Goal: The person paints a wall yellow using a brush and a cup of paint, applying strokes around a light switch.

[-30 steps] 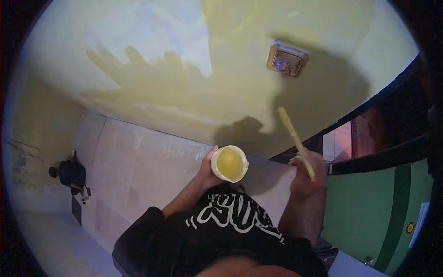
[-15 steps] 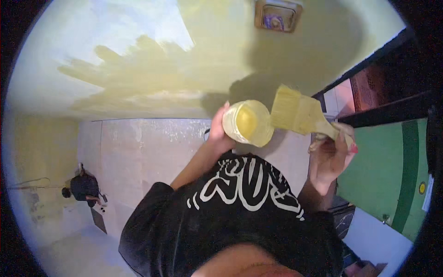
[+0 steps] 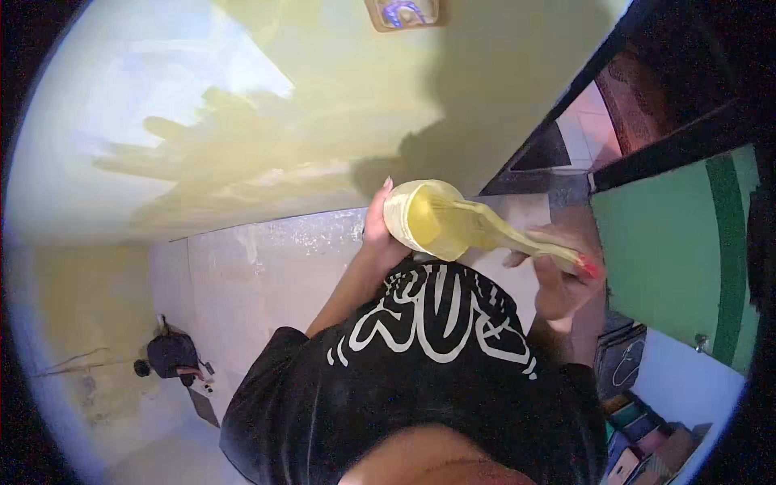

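My left hand (image 3: 378,233) is wrapped round a pale paint tub (image 3: 400,217), holding it tilted in front of my chest. Yellow paint (image 3: 420,218) shows inside it. My right hand (image 3: 559,283) grips a wide, paint-coated paintbrush (image 3: 489,229) by its handle, whose end is red. The bristles reach into the tub's mouth; their tips are hard to tell from the paint. Ahead stands a wall (image 3: 339,89) with yellow-green paint over much of it and a white patch at the left, with ragged brush marks along the edge.
A recessed wall box (image 3: 406,14) with purple wire sits at the top. To the right are a dark door frame (image 3: 558,121) and a green panel (image 3: 663,250). Stacked items (image 3: 647,436) lie at lower right. A dark bag (image 3: 171,356) is on the left.
The paintbrush has moved left from beside the tub into its mouth, and my right hand has turned with it. My view has swung somewhat to the right. The left hand keeps its hold.
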The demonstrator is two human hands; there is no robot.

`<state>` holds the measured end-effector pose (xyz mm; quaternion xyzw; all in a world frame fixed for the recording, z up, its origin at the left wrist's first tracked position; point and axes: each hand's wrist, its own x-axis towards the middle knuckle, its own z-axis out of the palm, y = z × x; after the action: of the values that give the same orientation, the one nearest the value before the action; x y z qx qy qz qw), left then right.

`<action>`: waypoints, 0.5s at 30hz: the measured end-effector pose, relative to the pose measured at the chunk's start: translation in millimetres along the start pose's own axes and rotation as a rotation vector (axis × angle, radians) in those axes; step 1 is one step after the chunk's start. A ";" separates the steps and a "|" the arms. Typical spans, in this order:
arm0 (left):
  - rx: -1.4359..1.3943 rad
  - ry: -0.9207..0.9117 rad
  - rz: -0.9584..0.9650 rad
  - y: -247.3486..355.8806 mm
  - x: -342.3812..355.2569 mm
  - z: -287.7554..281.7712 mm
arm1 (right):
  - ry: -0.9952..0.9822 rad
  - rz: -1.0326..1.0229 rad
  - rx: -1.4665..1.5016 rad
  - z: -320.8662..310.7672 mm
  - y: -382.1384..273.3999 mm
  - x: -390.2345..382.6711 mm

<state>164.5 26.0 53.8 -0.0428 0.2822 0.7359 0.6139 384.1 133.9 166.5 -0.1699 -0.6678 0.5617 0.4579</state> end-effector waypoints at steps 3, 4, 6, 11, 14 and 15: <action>0.042 -0.028 0.013 0.2 8.1 -5.0 | -0.013 0.088 -0.161 13.1 0.0 3.0; 0.071 -0.066 0.017 2.7 9.7 -11.5 | -0.078 -0.043 -0.263 20.0 5.1 8.4; 0.079 0.028 0.052 3.7 13.0 -17.0 | -0.170 -0.131 -0.368 32.9 7.5 15.1; 0.114 -0.008 0.208 10.2 17.5 -27.2 | -0.117 -0.021 -0.381 54.2 16.7 28.2; 0.108 -0.004 0.290 17.0 23.5 -29.6 | -0.046 0.171 -0.332 61.7 16.1 35.4; 0.091 -0.052 0.360 20.4 26.0 -32.1 | -0.047 0.167 -0.333 65.7 17.9 36.9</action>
<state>130.1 32.1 23.7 0.0551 0.3025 0.8212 0.4808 306.9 127.8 169.2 -0.2854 -0.7456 0.4832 0.3595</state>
